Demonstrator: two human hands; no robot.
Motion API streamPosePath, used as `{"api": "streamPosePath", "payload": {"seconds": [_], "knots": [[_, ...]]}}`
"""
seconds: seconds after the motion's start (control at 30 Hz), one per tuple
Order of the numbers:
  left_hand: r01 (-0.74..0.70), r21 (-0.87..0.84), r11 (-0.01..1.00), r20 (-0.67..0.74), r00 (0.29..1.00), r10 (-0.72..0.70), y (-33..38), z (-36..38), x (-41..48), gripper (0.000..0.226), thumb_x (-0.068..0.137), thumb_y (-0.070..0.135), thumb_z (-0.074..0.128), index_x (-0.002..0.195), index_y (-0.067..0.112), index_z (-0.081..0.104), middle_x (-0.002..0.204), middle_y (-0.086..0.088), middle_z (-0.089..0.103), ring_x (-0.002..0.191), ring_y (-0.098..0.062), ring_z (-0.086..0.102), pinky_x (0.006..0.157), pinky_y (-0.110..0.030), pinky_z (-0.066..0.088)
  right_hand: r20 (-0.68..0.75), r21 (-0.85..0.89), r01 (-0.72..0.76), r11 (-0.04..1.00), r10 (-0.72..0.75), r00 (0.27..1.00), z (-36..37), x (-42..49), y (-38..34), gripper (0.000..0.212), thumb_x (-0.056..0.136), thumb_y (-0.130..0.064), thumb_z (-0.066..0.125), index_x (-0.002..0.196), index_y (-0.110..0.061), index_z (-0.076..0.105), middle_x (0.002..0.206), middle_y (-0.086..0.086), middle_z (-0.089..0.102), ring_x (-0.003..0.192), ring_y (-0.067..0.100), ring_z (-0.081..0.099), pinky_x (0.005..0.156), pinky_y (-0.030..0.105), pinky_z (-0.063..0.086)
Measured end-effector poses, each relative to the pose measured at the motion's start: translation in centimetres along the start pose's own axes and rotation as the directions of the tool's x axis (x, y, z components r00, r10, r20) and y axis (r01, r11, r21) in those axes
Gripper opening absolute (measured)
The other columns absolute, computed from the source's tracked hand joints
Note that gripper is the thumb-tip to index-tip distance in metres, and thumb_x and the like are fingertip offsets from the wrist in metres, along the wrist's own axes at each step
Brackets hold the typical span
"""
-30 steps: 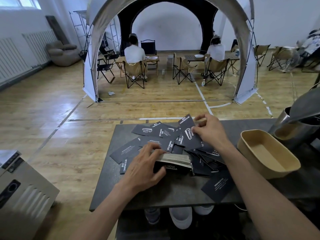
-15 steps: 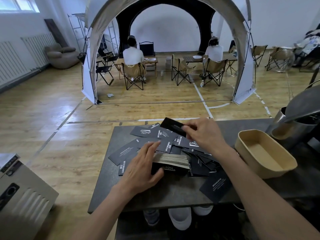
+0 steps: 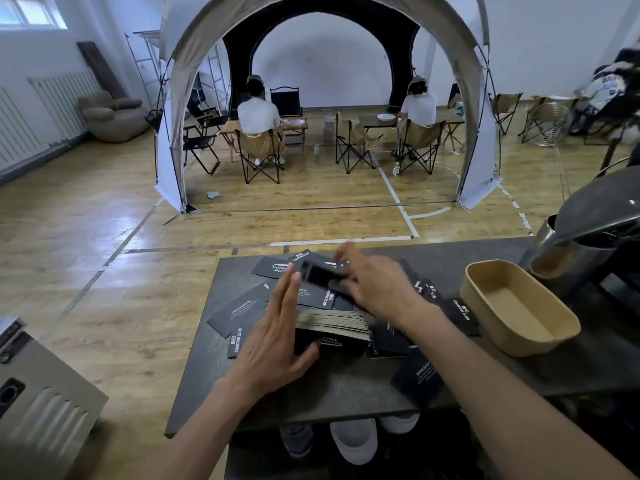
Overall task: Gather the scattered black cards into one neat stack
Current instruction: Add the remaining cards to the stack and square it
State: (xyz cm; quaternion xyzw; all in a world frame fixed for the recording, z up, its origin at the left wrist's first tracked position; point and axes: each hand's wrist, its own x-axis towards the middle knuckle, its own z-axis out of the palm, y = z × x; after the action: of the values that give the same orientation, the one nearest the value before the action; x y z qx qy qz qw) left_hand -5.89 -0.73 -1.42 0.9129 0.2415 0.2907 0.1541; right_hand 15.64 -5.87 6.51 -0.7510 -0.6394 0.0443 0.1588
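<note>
A thick stack of black cards [image 3: 330,327] stands on the dark table [image 3: 311,393]. My left hand [image 3: 277,336] lies against the stack's left end with fingers straight and the thumb at its front. My right hand [image 3: 375,284], blurred by motion, holds a single black card [image 3: 318,273] just above and behind the stack. Loose black cards [image 3: 239,310] lie scattered to the left, behind and to the right of the stack, and one card [image 3: 420,377] lies near the front edge on the right.
A tan oblong bowl [image 3: 485,289] sits at the right of the table, with a metal kettle [image 3: 588,244] behind it. A grey metal box [image 3: 38,407] stands at lower left. Beyond the table are a wooden floor, a tent and seated people.
My right hand lifted one card off the scattered pile and carried it left and toward me, over the stack. My left hand's fingers straightened beside the stack.
</note>
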Motion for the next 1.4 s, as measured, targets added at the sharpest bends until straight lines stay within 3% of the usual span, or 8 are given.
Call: {"api": "streamPosePath", "payload": {"seconds": [0.17, 0.27, 0.4, 0.63, 0.8, 0.9, 1.1, 1.4], "knots": [[-0.042, 0.076, 0.996, 0.053, 0.998, 0.038, -0.6, 0.1, 0.4, 0.085, 0.086, 0.038, 0.067, 0.160, 0.022, 0.030, 0.166, 0.001, 0.030, 0.154, -0.015, 0.028, 0.105, -0.026, 0.049, 0.325, 0.402, -0.060, 0.914, -0.081, 0.942, 1.2, -0.8, -0.5, 0.032, 0.108, -0.035, 0.044, 0.096, -0.015, 0.068, 0.093, 0.002, 0.071, 0.091, 0.025, 0.066, 0.087, 0.036, 0.052], [-0.037, 0.139, 0.990, 0.085, 0.996, 0.025, -0.9, 0.1, 0.6, 0.054, 0.087, 0.045, 0.061, 0.137, 0.025, 0.056, 0.120, 0.009, 0.060, 0.113, -0.009, 0.052, 0.094, -0.034, 0.052, 0.118, 0.369, -0.155, 0.916, 0.120, 0.986, 0.3, 0.5, 2.9, 0.028, 0.100, -0.039, 0.058, 0.102, -0.016, 0.074, 0.100, -0.001, 0.076, 0.094, 0.019, 0.071, 0.091, 0.041, 0.057], [-0.030, 0.135, 0.990, 0.099, 0.995, 0.016, -1.2, 0.2, 0.8, 0.045, 0.087, 0.047, 0.061, 0.124, 0.022, 0.062, 0.109, 0.011, 0.059, 0.101, -0.009, 0.053, 0.087, -0.030, 0.051, 0.160, -0.124, -0.300, 0.946, 0.317, 0.935, -0.1, 0.8, 6.3, 0.056, 0.070, -0.060, 0.083, 0.109, -0.021, 0.075, 0.109, -0.004, 0.076, 0.103, 0.019, 0.069, 0.091, 0.040, 0.057], [-0.086, 0.058, 0.995, 0.123, 0.989, 0.078, -0.1, 0.3, 1.9, 0.047, 0.087, 0.046, 0.062, 0.127, 0.022, 0.060, 0.122, 0.011, 0.057, 0.112, -0.005, 0.052, 0.094, -0.031, 0.052, -0.037, 0.369, -0.380, 0.848, 0.422, 0.906, -1.2, -0.1, 6.8, 0.014, 0.080, -0.021, 0.086, 0.091, -0.027, 0.080, 0.092, -0.005, 0.078, 0.091, 0.011, 0.072, 0.087, 0.032, 0.057], [-0.087, -0.047, 0.995, 0.132, 0.987, 0.093, 0.8, 1.3, 2.2, 0.077, 0.084, 0.038, 0.072, 0.150, 0.020, 0.036, 0.169, 0.003, 0.016, 0.157, -0.011, 0.019, 0.123, -0.024, 0.029, 0.345, 0.402, -0.217, 0.889, 0.072, 0.936, -0.4, -3.6, 3.1, 0.014, 0.096, -0.029, 0.068, 0.099, -0.021, 0.079, 0.089, -0.006, 0.077, 0.082, 0.004, 0.069, 0.073, 0.014, 0.050], [-0.073, -0.052, 0.996, 0.195, 0.977, 0.082, 0.7, 1.0, 2.1, 0.083, 0.084, 0.038, 0.073, 0.155, 0.031, 0.032, 0.152, 0.009, 0.044, 0.139, -0.007, 0.043, 0.113, -0.033, 0.045, 0.348, 0.622, -0.332, 0.709, 0.129, 0.928, -0.7, -3.4, 4.9, 0.027, 0.105, -0.024, 0.053, 0.103, -0.007, 0.075, 0.099, 0.008, 0.078, 0.088, 0.021, 0.075, 0.087, 0.036, 0.055], [-0.128, -0.023, 0.991, 0.196, 0.972, 0.130, 0.7, 1.1, 2.8, 0.045, 0.088, 0.041, 0.067, 0.131, 0.028, 0.060, 0.121, 0.014, 0.061, 0.112, -0.007, 0.053, 0.096, -0.026, 0.048, 0.208, -0.064, -0.410, 0.910, 0.414, 0.886, -1.9, -2.8, 10.1, 0.061, 0.062, -0.053, 0.091, 0.114, -0.025, 0.074, 0.112, -0.007, 0.075, 0.103, 0.015, 0.070, 0.092, 0.033, 0.055], [-0.062, -0.034, 0.997, 0.223, 0.972, 0.068, 2.1, 2.6, 3.5, 0.075, 0.088, 0.045, 0.071, 0.152, 0.026, 0.036, 0.150, 0.011, 0.036, 0.132, -0.005, 0.045, 0.112, -0.026, 0.043, -0.036, 0.336, -0.404, 0.851, 0.440, 0.897, -2.8, -2.7, 9.9, 0.014, 0.077, -0.025, 0.088, 0.083, -0.028, 0.075, 0.081, -0.010, 0.073, 0.083, 0.012, 0.070, 0.073, 0.026, 0.049]]}}
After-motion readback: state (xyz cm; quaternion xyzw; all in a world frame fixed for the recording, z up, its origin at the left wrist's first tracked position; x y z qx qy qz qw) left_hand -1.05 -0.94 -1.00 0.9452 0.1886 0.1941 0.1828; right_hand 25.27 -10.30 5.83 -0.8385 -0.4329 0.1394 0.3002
